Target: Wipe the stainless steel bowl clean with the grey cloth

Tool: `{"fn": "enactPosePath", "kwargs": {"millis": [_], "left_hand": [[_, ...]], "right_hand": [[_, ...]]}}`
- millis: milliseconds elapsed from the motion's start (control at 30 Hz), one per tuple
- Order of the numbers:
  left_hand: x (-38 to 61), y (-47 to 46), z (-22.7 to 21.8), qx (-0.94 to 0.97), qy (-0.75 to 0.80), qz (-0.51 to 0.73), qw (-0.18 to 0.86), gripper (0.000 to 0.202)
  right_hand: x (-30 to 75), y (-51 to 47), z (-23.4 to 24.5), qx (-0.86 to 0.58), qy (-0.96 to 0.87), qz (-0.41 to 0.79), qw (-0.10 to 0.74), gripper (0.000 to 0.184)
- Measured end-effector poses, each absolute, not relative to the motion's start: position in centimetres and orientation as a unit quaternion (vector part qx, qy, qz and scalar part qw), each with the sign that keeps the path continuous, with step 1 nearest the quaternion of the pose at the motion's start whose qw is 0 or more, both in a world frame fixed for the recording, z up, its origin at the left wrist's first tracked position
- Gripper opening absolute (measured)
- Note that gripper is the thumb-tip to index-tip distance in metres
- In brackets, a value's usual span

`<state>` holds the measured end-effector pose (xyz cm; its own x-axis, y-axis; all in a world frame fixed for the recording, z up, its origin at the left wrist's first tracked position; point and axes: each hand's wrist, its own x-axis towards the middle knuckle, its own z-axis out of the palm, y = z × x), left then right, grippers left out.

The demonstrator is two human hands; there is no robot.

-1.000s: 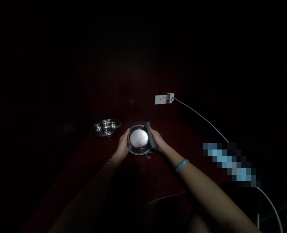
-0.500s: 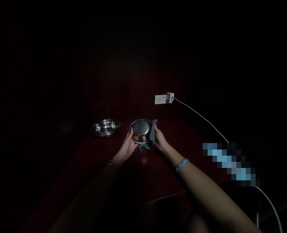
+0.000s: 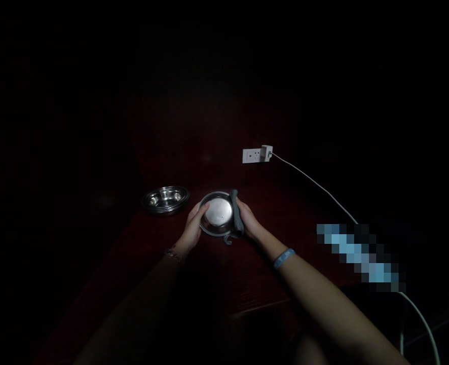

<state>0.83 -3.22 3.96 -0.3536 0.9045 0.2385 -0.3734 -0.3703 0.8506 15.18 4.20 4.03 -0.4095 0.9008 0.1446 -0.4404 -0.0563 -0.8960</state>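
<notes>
A shiny stainless steel bowl is held up between my two hands above the dark red table. Its round flat base faces me, though I cannot tell if this is the inner or outer side. My left hand grips the left rim, thumb lying over the metal. On the other side, my right hand is closed on a grey-green cloth, which it presses against the bowl's right edge. A loose end of the cloth hangs below the rim. My right fingers are mostly hidden behind cloth and bowl.
Several nested steel bowls stand at the left on the table. A white wall socket holds a charger, whose cable runs down to a pixelated patch at the right. The surroundings are very dark.
The bowl has tilted so its flat base shows more fully, and it has moved slightly left and down. The cloth and both hands have shifted with it.
</notes>
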Motion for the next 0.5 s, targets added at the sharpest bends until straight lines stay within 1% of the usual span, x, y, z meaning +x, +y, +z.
{"fn": "enactPosePath", "kwargs": {"millis": [167, 300, 500], "left_hand": [[0.71, -3.25, 3.83, 0.406, 0.383, 0.720, 0.413, 0.040], [0.90, -3.20, 3.84, 0.413, 0.373, 0.718, 0.418, 0.041], [1.11, -2.75, 3.41, 0.352, 0.343, 0.748, 0.445, 0.042]], "right_hand": [[15.29, 4.27, 4.07, -0.250, -0.493, 0.678, 0.485, 0.052], [15.33, 4.34, 4.07, -0.256, -0.494, 0.677, 0.481, 0.052], [15.10, 4.81, 3.79, -0.252, -0.475, 0.688, 0.488, 0.049]]}}
